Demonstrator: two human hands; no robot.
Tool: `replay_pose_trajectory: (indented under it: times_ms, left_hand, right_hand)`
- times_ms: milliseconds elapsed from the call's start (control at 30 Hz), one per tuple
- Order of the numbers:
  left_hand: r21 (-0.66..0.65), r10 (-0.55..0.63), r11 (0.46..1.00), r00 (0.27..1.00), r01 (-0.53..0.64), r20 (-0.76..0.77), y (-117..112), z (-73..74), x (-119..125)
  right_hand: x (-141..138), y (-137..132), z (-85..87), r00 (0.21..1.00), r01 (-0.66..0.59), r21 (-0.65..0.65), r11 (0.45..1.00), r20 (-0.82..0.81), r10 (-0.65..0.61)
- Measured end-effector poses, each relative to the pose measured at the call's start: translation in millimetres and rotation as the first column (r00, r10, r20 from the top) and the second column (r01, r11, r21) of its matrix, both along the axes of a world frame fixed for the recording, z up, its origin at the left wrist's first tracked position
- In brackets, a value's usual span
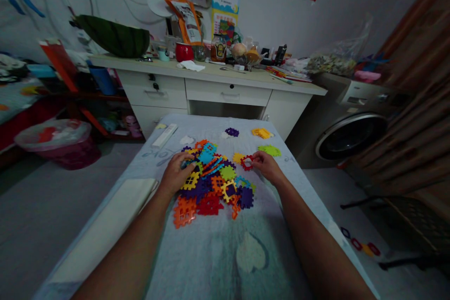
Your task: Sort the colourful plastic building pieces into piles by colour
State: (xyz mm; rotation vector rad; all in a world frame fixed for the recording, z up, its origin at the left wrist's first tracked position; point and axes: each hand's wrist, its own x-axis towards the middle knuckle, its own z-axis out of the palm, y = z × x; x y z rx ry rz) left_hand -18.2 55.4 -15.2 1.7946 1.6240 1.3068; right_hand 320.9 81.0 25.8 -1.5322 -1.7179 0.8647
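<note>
A heap of plastic interlocking building pieces (207, 190) in many colours lies on the cloth-covered table, between my forearms. My left hand (177, 171) rests at the heap's left side, its thumb and fingers apart over several pieces. Just under that thumb lies a yellow window-shaped piece (190, 181). To the right of the heap, my right hand (266, 165) pinches the edge of a red square frame piece (247, 162). Close beside that piece is a yellow piece (237, 157). Orange (184, 212) and red pieces (210, 204) form the heap's near edge.
Farther back lie separate purple (232, 132), yellow (260, 133) and green pieces (270, 150). A white strip-shaped object (165, 135) lies back left, and a long white panel (108, 227) along the left edge. Behind stands a cluttered white desk (228, 91); a washing machine (337, 122) stands right.
</note>
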Motion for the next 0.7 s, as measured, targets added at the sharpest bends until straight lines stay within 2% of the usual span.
replay_pose_trajectory:
  times_ms: [67, 133, 200, 267, 333, 433, 700]
  left_hand:
    - [0.006, 0.005, 1.0, 1.0, -0.005, -0.003, 1.2, -0.9, 0.0]
    - [0.007, 0.015, 1.0, 1.0, -0.015, 0.004, 2.3, -1.2, 0.2]
    - [0.001, 0.025, 1.0, 0.999, -0.025, 0.027, 3.0, -1.1, 0.4]
    - [-0.004, 0.031, 1.0, 0.997, -0.031, 0.068, 3.1, -1.2, 0.5]
    - [-0.006, 0.027, 1.0, 0.993, -0.027, 0.112, 2.9, -1.5, 0.5]
    - [-0.014, 0.023, 1.0, 0.988, -0.021, 0.151, 2.0, -1.4, 0.5]
    - [-0.04, 0.014, 0.999, 0.993, -0.01, 0.116, -0.2, 3.7, 0.3]
  right_hand:
    - [16.8, -0.1, 7.7, 0.994, 0.035, 0.093, 0.995, 0.098, -0.044]
    - [35.3, -2.5, 13.0, 0.957, 0.086, 0.211, 0.974, 0.253, -0.14]
    - [52.9, -8.1, 13.9, 0.879, 0.118, 0.324, 0.939, 0.405, -0.25]
    - [67.3, -16.3, 10.6, 0.806, 0.086, 0.366, 0.927, 0.521, -0.281]
    - [76.7, -25.6, 4.6, 0.778, 0.004, 0.319, 0.948, 0.594, -0.203]
    - [80.6, -36.9, -4.8, 0.796, -0.081, 0.218, 0.973, 0.601, -0.068]
    - [80.0, -38.4, -18.7, 0.853, -0.06, 0.162, 0.985, 0.522, -0.033]
